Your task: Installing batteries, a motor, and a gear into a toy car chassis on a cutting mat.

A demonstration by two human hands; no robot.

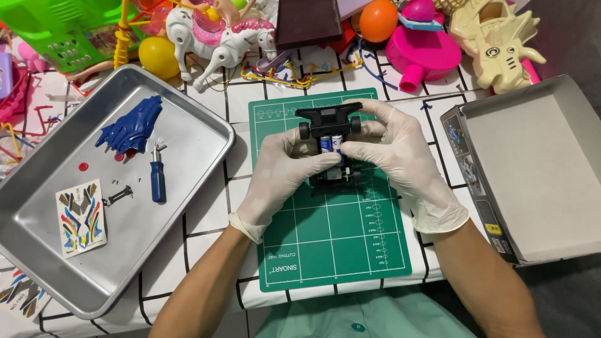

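A small black toy car chassis (329, 121) with black wheels is held over a green cutting mat (332, 244). Two batteries (331, 143) with blue labels sit side by side in its open middle. My left hand (282, 172), in a white glove, grips the chassis from the left. From the right, my gloved right hand (394, 156) holds it too, thumb pressing near the batteries. The lower part of the chassis is hidden behind my fingers.
A metal tray (188, 181) at left holds a blue car body shell (131, 127), a blue-handled screwdriver (157, 177), a sticker sheet (81, 217) and small parts. An open grey cardboard box (538, 175) lies at right. Plastic toys, a white horse (219, 34) among them, crowd the far edge.
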